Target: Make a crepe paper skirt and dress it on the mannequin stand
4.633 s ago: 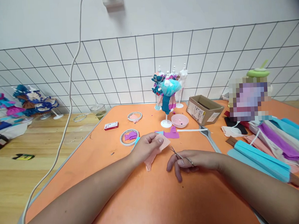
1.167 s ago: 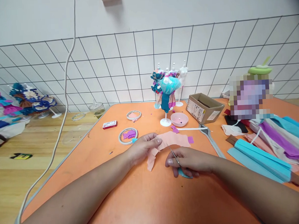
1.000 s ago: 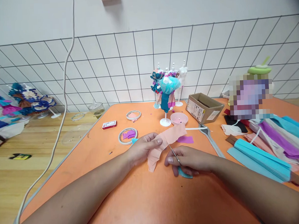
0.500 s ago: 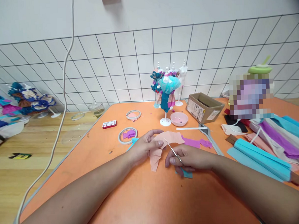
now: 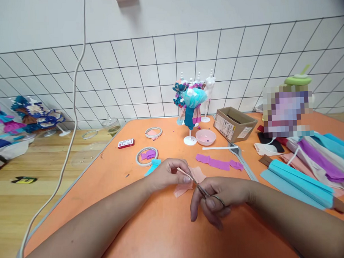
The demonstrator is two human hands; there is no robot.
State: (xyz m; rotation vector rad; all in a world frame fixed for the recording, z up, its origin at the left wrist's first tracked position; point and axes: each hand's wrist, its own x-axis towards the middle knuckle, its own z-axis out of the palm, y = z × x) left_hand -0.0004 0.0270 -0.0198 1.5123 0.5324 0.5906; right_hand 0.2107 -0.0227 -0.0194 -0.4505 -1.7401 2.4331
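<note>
Between the thumb and fingers of my left hand point(image 5: 171, 174) is a piece of peach crepe paper point(image 5: 197, 174), partly hidden behind the fingers. My right hand point(image 5: 220, 197) grips small metal scissors point(image 5: 202, 189), its fingers through and around the handles. The blades point up and left and meet the paper close to my left fingertips. Purple crepe paper strips point(image 5: 216, 162) lie just beyond my right hand. A light blue paper piece point(image 5: 153, 167) rests beside my left hand.
Tape rolls point(image 5: 137, 160) and a red-and-white box point(image 5: 126, 143) lie to the left. Farther back are dressed mini mannequins point(image 5: 189, 116), a pink bowl point(image 5: 206, 137) and a cardboard box point(image 5: 234, 123). Crepe paper rolls point(image 5: 302, 180) lie at right; a white cable point(image 5: 74, 110) hangs left.
The peach paper has come down off the purple strips and looks more bunched. The scissors' blades have moved to my left fingertips. The blue scrap under my right hand no longer shows.
</note>
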